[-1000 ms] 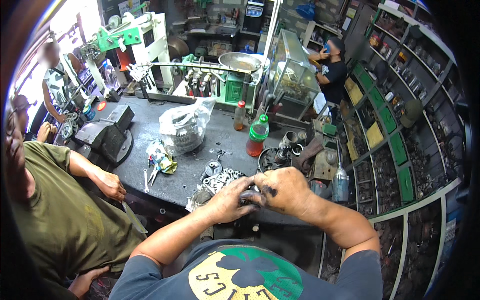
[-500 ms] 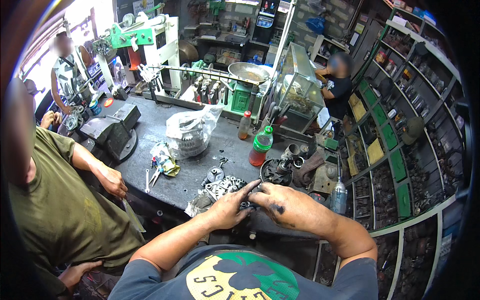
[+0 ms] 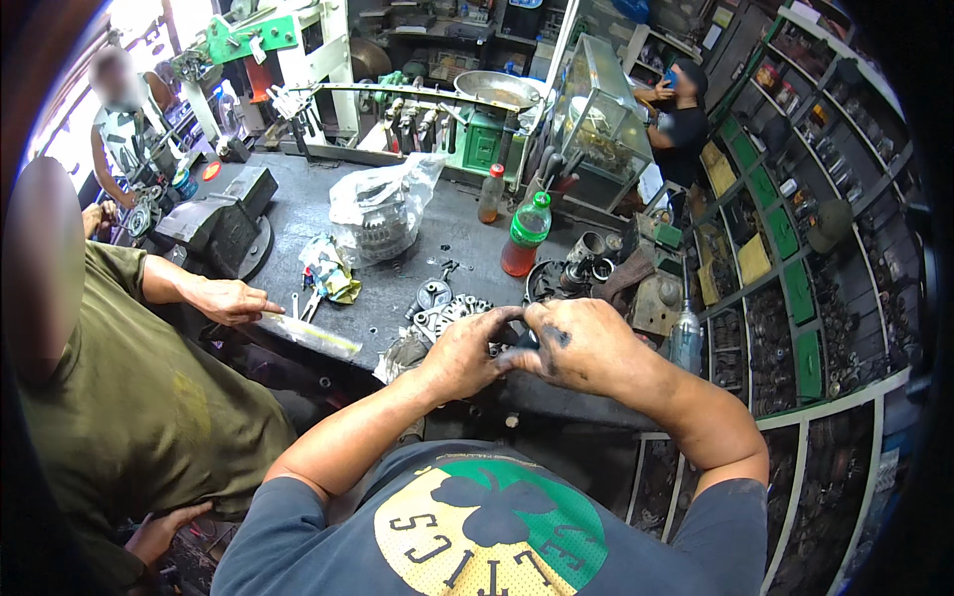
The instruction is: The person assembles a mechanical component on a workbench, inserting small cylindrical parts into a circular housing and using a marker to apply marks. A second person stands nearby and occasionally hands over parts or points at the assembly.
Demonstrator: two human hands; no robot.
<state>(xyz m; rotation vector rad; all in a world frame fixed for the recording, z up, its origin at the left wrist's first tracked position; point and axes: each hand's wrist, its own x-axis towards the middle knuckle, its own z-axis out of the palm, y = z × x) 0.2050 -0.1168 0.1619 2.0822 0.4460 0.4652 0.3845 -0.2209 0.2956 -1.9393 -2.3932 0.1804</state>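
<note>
Close to the bench's front edge, my left hand [image 3: 469,356] and my right hand [image 3: 586,346] meet with curled fingers and thumbs. Dark grease marks both. Something small and dark seems to sit between them, but the fingers hide it. Just beyond my left hand lies a silver slotted metal housing [image 3: 455,316], like part of an alternator, with a round metal bracket [image 3: 433,292] behind it. A grey rag [image 3: 401,354] lies beside my left wrist. Past my right hand is a dark round housing [image 3: 543,282], partly covered by that hand.
A co-worker's hand [image 3: 231,301] reaches over a transparent plastic packet [image 3: 316,336] at left. Behind stand a bench vise [image 3: 221,221], a bagged metal part [image 3: 383,214], a bottle of red liquid [image 3: 525,236] and a smaller bottle [image 3: 491,195]. A power tool [image 3: 686,340] stands at right.
The co-worker's hand has moved right and up, and the packet now lies at the bench edge. My hands stay together, the right turned slightly. The view has shifted a little.
</note>
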